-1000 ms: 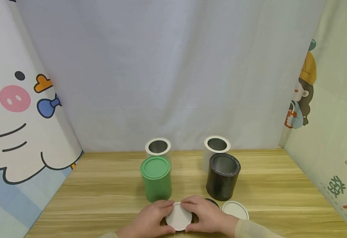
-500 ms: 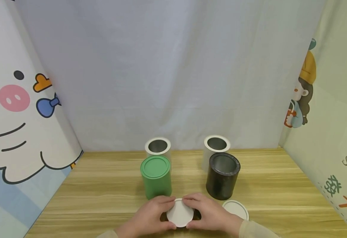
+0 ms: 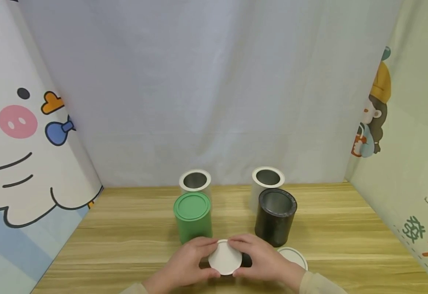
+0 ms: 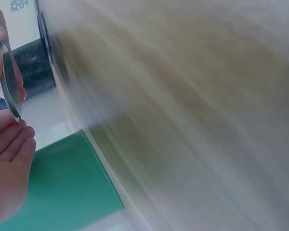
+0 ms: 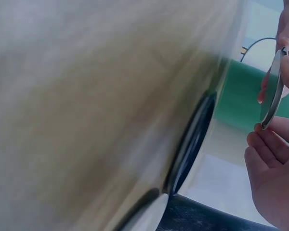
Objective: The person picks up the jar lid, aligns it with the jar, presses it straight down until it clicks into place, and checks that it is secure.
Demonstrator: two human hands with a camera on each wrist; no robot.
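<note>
A round white can lid [image 3: 225,258] is held between both hands at the front of the table. My left hand [image 3: 187,261] pinches its left edge with thumb and fingers. On its right edge my right hand [image 3: 263,260] pinches it likewise. The left wrist view shows the same lid [image 4: 10,79] edge-on, raised off the table, with a metallic underside. Below the hands lies a black lid [image 5: 195,139], mostly hidden in the head view. A second white lid [image 3: 293,258] lies flat beside my right wrist, partly covered by it.
A green can [image 3: 194,228] with its green lid on stands just beyond my left hand. Beyond the right hand stands a black can [image 3: 274,228], uncovered. Two uncovered white cans, the left one [image 3: 207,194] and the right one [image 3: 255,198], stand behind them, before a grey curtain [image 3: 214,102].
Both hands have moved slightly forward and to the right, carrying the white lid between them. The black lid's edge, visible beyond the right hand earlier, is now mostly covered. The cans stay put.
</note>
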